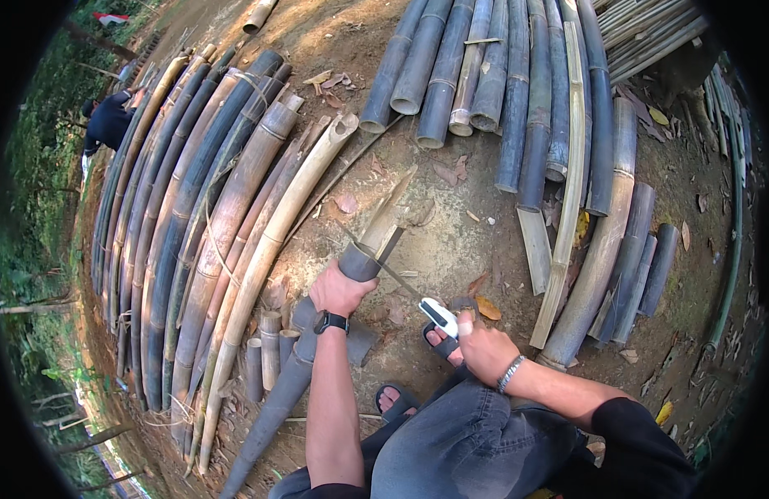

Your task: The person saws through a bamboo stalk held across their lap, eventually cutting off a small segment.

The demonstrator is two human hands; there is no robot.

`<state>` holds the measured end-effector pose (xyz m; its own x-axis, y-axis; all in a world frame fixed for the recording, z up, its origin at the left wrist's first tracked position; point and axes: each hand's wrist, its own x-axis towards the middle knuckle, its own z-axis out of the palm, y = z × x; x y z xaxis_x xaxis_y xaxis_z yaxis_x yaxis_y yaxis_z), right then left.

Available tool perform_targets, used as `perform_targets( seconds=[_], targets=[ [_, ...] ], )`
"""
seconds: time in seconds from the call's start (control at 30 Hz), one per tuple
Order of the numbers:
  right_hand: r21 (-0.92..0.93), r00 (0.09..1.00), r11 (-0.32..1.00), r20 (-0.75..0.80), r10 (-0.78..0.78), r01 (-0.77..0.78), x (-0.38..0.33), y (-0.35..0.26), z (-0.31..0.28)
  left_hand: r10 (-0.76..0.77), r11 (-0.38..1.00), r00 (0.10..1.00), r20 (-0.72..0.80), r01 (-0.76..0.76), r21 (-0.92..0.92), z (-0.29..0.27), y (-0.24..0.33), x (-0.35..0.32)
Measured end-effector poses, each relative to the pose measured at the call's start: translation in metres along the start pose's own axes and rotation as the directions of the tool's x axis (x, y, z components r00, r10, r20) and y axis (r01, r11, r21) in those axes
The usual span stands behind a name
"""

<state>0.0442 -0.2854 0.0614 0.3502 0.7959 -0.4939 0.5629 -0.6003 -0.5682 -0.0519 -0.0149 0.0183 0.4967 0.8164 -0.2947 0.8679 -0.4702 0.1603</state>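
A dark bamboo pole (272,416) slants up from the lower left, lying across another bamboo piece (361,343). My left hand (341,289) is closed around the pole near its upper end. Just beyond that hand, the end is partly cut away, leaving a pale split section (386,218) pointing up. My right hand (484,348) grips a hand saw by its white and black handle (439,317). The thin saw blade (398,279) runs up and left from the handle to the pole, across its cut end. Whether the teeth touch the bamboo I cannot tell.
Long bamboo poles (210,241) lie stacked on the left, and more poles (505,83) at the top. A split strip (567,208) and short pieces (630,274) lie right. Short stubs (269,349) stand left of my arm. Another person (111,119) is at the far left.
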Motion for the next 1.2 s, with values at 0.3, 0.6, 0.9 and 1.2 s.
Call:
perform_targets(
  seconds=[0.3, 0.6, 0.9, 1.2],
  targets=[
    [-0.02, 0.995, 0.998, -0.083, -0.055, 0.054, 0.02, 0.003, 0.018, 0.002, 1.0, 1.0, 0.023, -0.002, 0.01, -0.002, 0.003, 0.002],
    [-0.027, 0.987, 0.995, -0.129, -0.099, 0.097, 0.058, 0.004, 0.034, 0.017, 0.999, 1.0, -0.018, -0.017, 0.038, 0.004, 0.003, 0.001],
    [-0.027, 0.988, 0.993, -0.104, -0.114, 0.112, 0.046, 0.01, 0.036, 0.008, 1.0, 1.0, -0.029, -0.008, 0.018, 0.006, 0.001, 0.004],
    [-0.034, 0.995, 0.998, -0.079, -0.06, 0.057, -0.004, 0.036, 0.035, 0.003, 0.999, 0.998, -0.068, -0.006, -0.037, 0.005, 0.001, 0.002]
  ],
)
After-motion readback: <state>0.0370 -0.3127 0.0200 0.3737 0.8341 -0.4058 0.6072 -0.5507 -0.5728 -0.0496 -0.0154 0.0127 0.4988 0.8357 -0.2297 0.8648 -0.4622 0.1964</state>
